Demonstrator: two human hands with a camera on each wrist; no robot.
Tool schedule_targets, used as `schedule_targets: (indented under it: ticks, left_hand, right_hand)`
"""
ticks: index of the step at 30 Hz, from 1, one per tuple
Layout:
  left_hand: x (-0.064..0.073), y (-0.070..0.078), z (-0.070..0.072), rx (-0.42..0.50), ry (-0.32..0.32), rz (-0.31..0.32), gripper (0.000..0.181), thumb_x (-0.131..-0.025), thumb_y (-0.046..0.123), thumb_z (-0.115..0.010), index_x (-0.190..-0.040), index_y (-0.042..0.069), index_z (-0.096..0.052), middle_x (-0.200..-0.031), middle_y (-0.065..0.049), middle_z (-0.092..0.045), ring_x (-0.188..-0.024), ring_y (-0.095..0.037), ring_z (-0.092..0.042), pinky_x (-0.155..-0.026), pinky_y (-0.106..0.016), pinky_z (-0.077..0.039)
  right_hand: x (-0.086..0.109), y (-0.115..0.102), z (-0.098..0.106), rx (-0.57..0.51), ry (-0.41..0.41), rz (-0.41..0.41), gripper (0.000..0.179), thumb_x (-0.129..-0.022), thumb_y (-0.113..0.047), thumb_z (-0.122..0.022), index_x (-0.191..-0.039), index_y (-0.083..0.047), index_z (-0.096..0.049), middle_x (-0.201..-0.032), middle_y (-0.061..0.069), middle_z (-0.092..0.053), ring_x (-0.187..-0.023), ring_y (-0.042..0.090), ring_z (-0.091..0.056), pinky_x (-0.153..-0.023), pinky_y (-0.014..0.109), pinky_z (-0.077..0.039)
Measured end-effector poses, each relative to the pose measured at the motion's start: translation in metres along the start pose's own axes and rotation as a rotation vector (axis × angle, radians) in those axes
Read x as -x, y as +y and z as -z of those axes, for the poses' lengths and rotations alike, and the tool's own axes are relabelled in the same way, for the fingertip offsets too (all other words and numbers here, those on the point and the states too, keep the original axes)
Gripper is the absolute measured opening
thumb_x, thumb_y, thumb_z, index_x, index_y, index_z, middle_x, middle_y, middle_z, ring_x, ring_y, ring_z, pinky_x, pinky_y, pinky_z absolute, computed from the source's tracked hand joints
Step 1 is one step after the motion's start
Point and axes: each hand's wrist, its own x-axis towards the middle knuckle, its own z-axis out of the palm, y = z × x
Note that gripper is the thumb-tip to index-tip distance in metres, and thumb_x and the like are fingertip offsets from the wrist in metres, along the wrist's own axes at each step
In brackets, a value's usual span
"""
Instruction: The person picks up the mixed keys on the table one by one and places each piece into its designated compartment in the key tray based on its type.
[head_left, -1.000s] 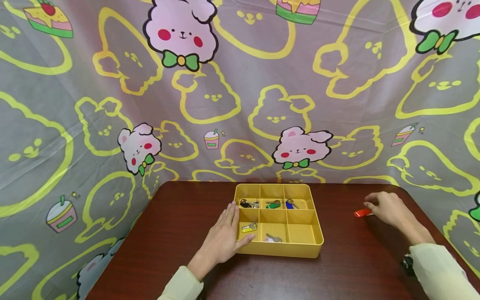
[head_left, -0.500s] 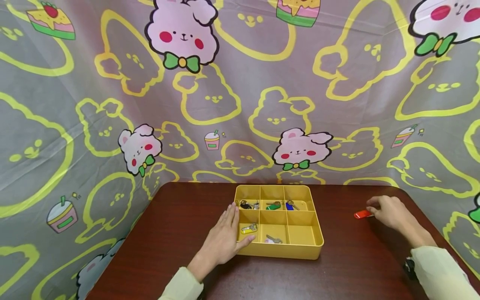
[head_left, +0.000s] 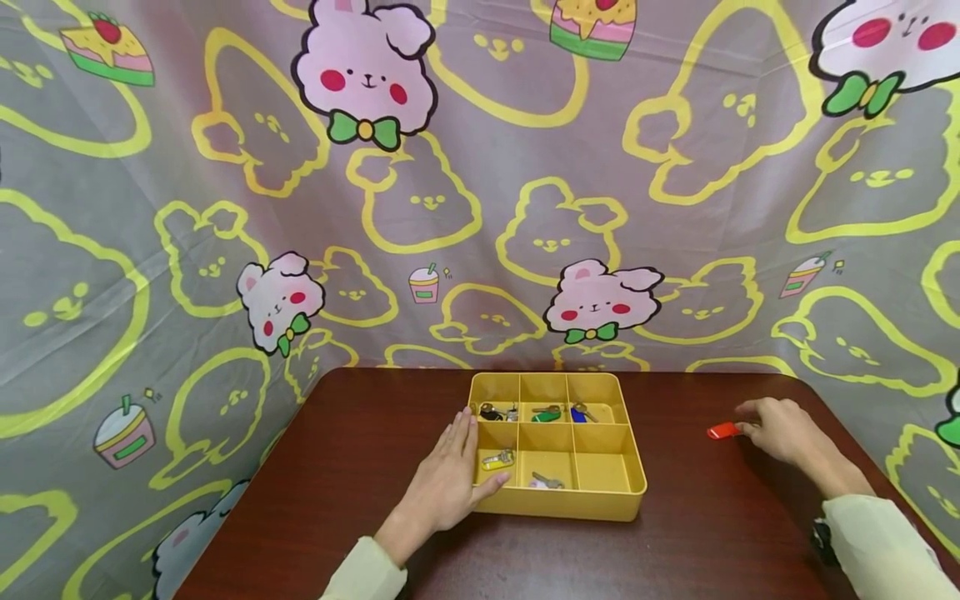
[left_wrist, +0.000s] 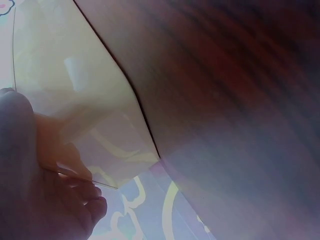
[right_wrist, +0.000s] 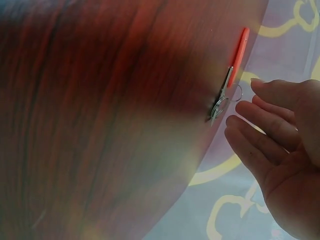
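A key with a red tag [head_left: 722, 431] lies on the table right of the yellow divided box [head_left: 562, 505]. My right hand [head_left: 783, 435] hovers at the key's right end, fingers loosely bent. In the right wrist view a gap shows between the hand [right_wrist: 282, 132] and the metal ring and key [right_wrist: 220, 102]. Along the box's left side rests my left hand [head_left: 442, 479], fingers straight and thumb over the front rim. Inside the box are keys with a black tag [head_left: 491, 412], green tag [head_left: 547, 415], blue tag [head_left: 579, 414], yellow tag [head_left: 495, 461] and a pale tag [head_left: 537, 482].
The box has two rows of compartments, and its front right one [head_left: 603, 472] shows a bare floor. It stands on a dark red-brown wooden table [head_left: 360, 442]. A patterned curtain [head_left: 480, 208] hangs close behind the table and along both sides.
My right hand's fingers have come down slightly beside the red-tagged key, which has barely shifted. The left hand stays against the box. The head view has tilted a little.
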Motion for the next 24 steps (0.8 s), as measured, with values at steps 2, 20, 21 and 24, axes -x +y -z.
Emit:
schedule_targets:
  ticks: [2,20,21,24]
  left_hand:
    - [0.0004,0.0003,0.0,0.0,0.001,0.0,0.101,-0.104,0.074,-0.035,-0.162,-0.008,-0.028,-0.173,-0.026,-0.021,-0.163,-0.036,-0.023,-0.132,-0.046,-0.029]
    - [0.0011,0.0003,0.0011,0.015,-0.018,0.008,0.104,-0.102,0.078,-0.027,-0.163,-0.006,-0.026,-0.175,-0.024,-0.017,-0.164,-0.035,-0.02,-0.132,-0.045,-0.029]
    - [0.001,0.0002,0.0011,0.015,-0.017,0.007,0.104,-0.102,0.078,-0.027,-0.163,-0.006,-0.026,-0.175,-0.024,-0.018,-0.164,-0.035,-0.02,-0.132,-0.045,-0.029]
    - [0.0013,0.0,0.001,0.015,-0.012,0.005,0.104,-0.102,0.078,-0.027,-0.163,-0.007,-0.027,-0.174,-0.025,-0.019,-0.164,-0.035,-0.02,-0.132,-0.045,-0.029]
  right_hand:
    - [0.0001,0.0003,-0.0004,0.0,-0.01,-0.003,0.026,-0.086,-0.007,-0.077,-0.106,0.009,-0.076,-0.101,0.029,-0.076,-0.075,0.027,-0.06,-0.068,0.049,-0.053]
    - [-0.003,0.0028,-0.0021,0.016,-0.037,0.009,0.02,-0.084,-0.002,-0.078,-0.101,0.008,-0.076,-0.097,0.026,-0.077,-0.086,0.04,-0.07,-0.077,0.06,-0.057]
    - [-0.0033,0.0032,-0.0024,0.018,-0.039,0.013,0.02,-0.083,-0.002,-0.079,-0.101,0.008,-0.076,-0.096,0.025,-0.077,-0.085,0.041,-0.07,-0.077,0.061,-0.057]
    - [-0.003,0.0041,-0.0043,0.02,-0.048,0.011,0.02,-0.083,-0.002,-0.079,-0.1,0.008,-0.076,-0.096,0.025,-0.077,-0.086,0.041,-0.07,-0.078,0.061,-0.057]
